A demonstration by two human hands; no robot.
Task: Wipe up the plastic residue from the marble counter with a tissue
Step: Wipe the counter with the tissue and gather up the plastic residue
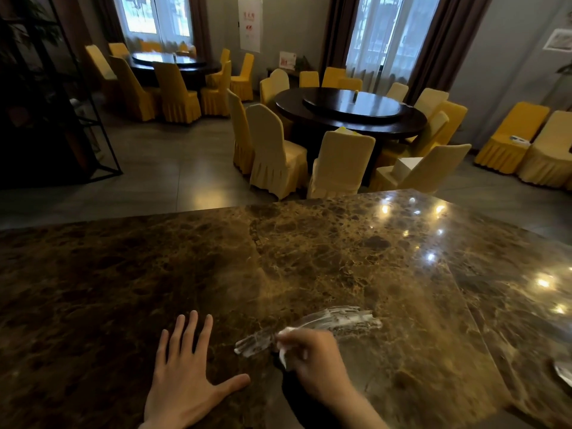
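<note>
- While the left hand point(185, 376) is laid flat on the marble counter point(309, 258), palm down with fingers spread wide and nothing held, the right hand point(312, 363) is seen just beside it, curled tightly around a crumpled white tissue point(283, 351).
- The tissue is pressed against the counter near its front edge, and only small parts of it are shown between the closed fingers.
- A whitish, streaky smear of plastic residue point(334, 320) is spread across the dark brown, veined marble. It runs from a patch just left of the right hand's knuckles, passes behind the hand, and fans out to the right in fine parallel lines.
- The tissue is positioned at the left part of this smear, touching it.
- Bright ceiling lights are reflected in the polished surface toward the counter's right side.
- At the far right edge of the counter, a small pale object point(563, 371) is partly cut off by the frame; what it is cannot be told.
- Beyond the counter, a dining room is shown, with a dark round table point(349, 113) ringed by chairs in yellow covers point(337, 162).
- A second round table point(173, 61) with similar chairs is placed farther back on the left, near curtained windows point(390, 35).
</note>
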